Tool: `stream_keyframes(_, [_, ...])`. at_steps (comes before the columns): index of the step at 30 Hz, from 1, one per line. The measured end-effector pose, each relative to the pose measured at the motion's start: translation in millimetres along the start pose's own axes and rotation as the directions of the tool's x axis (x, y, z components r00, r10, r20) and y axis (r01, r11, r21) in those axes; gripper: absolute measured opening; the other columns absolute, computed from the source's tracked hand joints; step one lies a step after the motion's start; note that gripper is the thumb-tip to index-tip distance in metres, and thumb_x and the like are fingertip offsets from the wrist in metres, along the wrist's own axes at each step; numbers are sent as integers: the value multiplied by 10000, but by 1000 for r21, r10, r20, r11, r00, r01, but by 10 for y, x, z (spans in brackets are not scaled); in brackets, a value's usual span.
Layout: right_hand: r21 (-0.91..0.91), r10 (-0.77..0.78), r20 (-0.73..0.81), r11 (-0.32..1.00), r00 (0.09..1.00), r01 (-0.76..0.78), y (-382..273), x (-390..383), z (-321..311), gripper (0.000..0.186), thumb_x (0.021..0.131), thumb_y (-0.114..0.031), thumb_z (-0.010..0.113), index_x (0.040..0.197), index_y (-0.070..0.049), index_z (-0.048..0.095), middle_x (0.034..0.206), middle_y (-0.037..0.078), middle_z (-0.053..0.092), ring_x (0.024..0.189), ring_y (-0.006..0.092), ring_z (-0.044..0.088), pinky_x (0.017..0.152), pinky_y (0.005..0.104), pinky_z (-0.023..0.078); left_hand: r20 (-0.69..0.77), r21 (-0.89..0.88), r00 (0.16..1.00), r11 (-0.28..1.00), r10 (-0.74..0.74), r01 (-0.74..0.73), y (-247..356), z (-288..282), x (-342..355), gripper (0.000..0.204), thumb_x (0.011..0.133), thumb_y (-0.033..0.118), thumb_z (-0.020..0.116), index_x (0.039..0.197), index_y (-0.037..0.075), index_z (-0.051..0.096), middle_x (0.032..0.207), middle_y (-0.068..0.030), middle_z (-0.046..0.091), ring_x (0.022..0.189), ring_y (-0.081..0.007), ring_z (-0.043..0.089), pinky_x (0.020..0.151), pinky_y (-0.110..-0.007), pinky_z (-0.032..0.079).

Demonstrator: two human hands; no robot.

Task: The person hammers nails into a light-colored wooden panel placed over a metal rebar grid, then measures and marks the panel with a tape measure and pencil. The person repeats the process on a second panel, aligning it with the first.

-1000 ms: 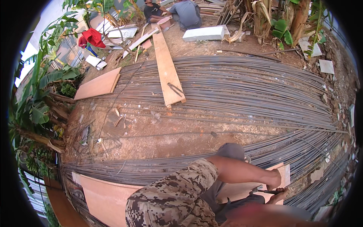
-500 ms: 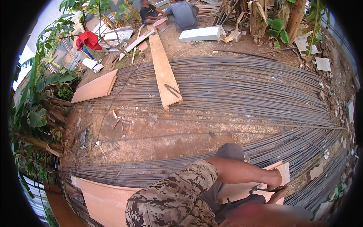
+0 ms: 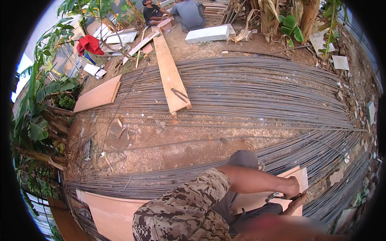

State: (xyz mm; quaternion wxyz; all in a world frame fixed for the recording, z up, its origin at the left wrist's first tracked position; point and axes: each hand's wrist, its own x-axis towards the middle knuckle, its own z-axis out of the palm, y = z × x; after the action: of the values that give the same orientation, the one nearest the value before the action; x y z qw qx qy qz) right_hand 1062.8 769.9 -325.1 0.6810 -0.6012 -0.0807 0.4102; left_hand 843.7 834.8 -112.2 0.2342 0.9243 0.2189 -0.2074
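My left hand reaches in from a camouflage sleeve at the lower right, its fingers closed round a dark tool that looks like a hammer. The tool's head points left, and most of its handle is hidden under my fingers. Just below and touching the left hand, my right hand is closed near the handle's end. What it grips is hidden. Beneath both hands lies a pale plywood piece, resting on steel bars. Dark grey cloth and a blurred patch cover the area below my hands.
Long steel rebars stretch across the ground in two bundles. A plank with a dark metal piece on it crosses the far bundle. Plywood sheets lie left. Two people sit at the back near a white block.
The view has shifted slightly, so the background sits a little farther left and up. My hands stay together over the plywood; the tool has turned slightly. One person at the back has raised their head.
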Motion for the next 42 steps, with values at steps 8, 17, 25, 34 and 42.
stream_keyframes(8, [98, 42, -5, 994, 999, -41, -166, -171, 160, 553, 983, -629, 537, 754, -142, 407, 638, -29, 319, 570, 111, 331, 522, 283, 300, -2, -7, 1000, 1000, 16, -16, -42, 7, 1, 250, 715, 183, 753, 956, 134, 796, 981, -50, 767, 946, -219, 726, 748, -389, 562])
stream_keyframes(17, [316, 186, 19, 931, 982, -182, -236, -253, 209, 604, 952, -668, 542, 691, -142, 404, 611, -25, 338, 547, 112, 345, 511, 268, 318, 27, -3, 1000, 1000, -9, 9, 21, -55, -4, 229, 731, 171, 740, 952, 134, 791, 979, -52, 768, 942, -214, 729, 760, -380, 568])
stream_keyframes(25, [209, 83, 133, 972, 988, -110, -127, -103, 53, 321, 1042, -332, 528, 795, -152, 431, 676, -29, 369, 592, 105, 355, 547, 281, 359, 34, 9, 999, 1000, 6, -7, 57, -8, 34, 199, 731, 169, 736, 918, 131, 790, 948, -48, 767, 917, -212, 729, 742, -382, 567])
stream_keyframes(34, [230, 73, 161, 967, 984, -109, -122, -85, -22, 306, 1053, -353, 550, 832, -160, 463, 710, -33, 415, 645, 120, 412, 625, 296, 383, 19, 25, 999, 999, 31, -32, 146, 33, 66, 183, 721, 155, 725, 889, 131, 796, 901, -48, 761, 882, -214, 730, 720, -382, 569])
stream_keyframes(42, [188, 63, 162, 978, 985, -93, -100, -67, -29, 327, 1050, -373, 546, 819, -161, 458, 700, -38, 388, 634, 118, 402, 620, 299, 380, 28, 20, 999, 1000, 18, -18, 145, 5, 73, 207, 724, 139, 727, 919, 133, 797, 934, -53, 763, 911, -217, 727, 742, -384, 573])
